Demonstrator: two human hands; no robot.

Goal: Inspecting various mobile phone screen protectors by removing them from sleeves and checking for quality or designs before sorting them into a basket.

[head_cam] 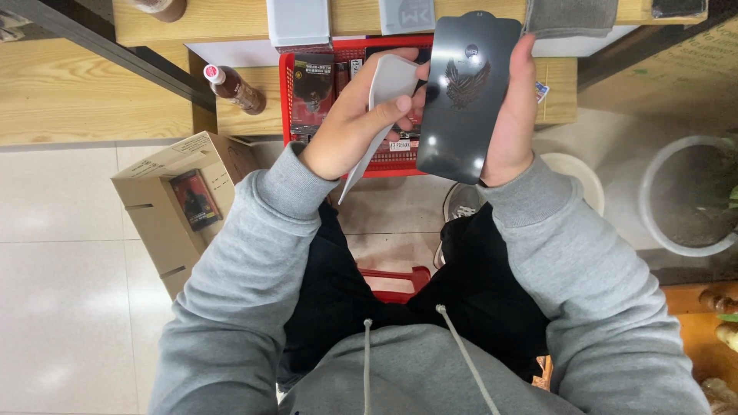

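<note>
Two hands meet above the red plastic basket. Right hand clasps the thin dark glossy rectangular sheet by its edges; it seems stiff, light, slippery, fragile. Left hand pinches a white flexible film.

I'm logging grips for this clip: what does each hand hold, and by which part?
The right hand holds a dark glossy sheet by its right long edge. The left hand pinches a white sheet near its upper end.

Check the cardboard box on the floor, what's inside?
The open cardboard box shows one dark, flat packet with a reddish edge, leaning against the inner wall. Anything deeper is hidden by the flaps and the left sleeve.
</note>
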